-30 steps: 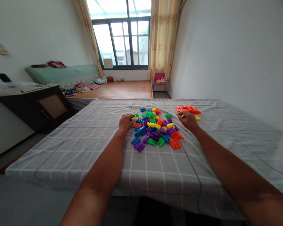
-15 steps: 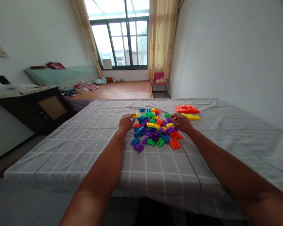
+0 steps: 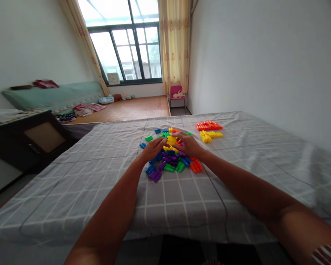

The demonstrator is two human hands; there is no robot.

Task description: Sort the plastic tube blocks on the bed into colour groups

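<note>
My left hand (image 3: 155, 147) is over the left side of a pile of coloured plastic tube blocks, its fingers closed at the left end of some yellow tube blocks (image 3: 171, 140). From the other side my right hand (image 3: 188, 143) grips the same yellow blocks with thumb and fingers. The fingers hide part of them, so how many there are is unclear. Under and around both hands lie purple blocks (image 3: 155, 175), green blocks (image 3: 169, 168), blue blocks (image 3: 150, 169) and orange blocks (image 3: 196, 166), jumbled together on the checked cloth.
Right of the pile, a row of orange blocks (image 3: 209, 126) lies behind a group of yellow blocks (image 3: 206, 137). A grey checked cloth (image 3: 107, 176) covers the table. Beyond are a bed (image 3: 143, 106), a pink chair (image 3: 177, 92), a dark cabinet (image 3: 41, 136) and a white wall to the right.
My hands have come together over the pile around yellow blocks; before, they were apart at its two sides. More yellow blocks show in the group at right. The camera view has shifted.
</note>
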